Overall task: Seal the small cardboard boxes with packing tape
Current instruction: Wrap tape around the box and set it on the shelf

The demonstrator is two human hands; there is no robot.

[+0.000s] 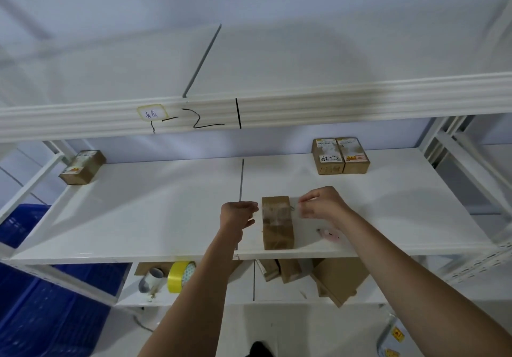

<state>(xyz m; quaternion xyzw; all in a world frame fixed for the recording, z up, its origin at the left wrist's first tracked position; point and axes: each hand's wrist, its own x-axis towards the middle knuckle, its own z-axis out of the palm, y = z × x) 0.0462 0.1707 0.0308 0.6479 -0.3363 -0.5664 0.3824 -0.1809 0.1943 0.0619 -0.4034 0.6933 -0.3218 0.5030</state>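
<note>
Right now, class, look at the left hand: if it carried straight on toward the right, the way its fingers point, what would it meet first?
Most likely the cardboard box. The left hand sits just beside the box's left side, fingers curled toward it, though the gap in depth is hard to judge.

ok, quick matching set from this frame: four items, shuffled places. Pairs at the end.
Items:
1. yellow tape roll
2. lone box
3. box pair
4. box being taped

Places:
A. shelf, back right
B. lower shelf, under the work shelf
C. shelf, front centre, between both hands
D. shelf, back left corner

Pairs: 1-B, 2-D, 3-A, 4-C
</note>
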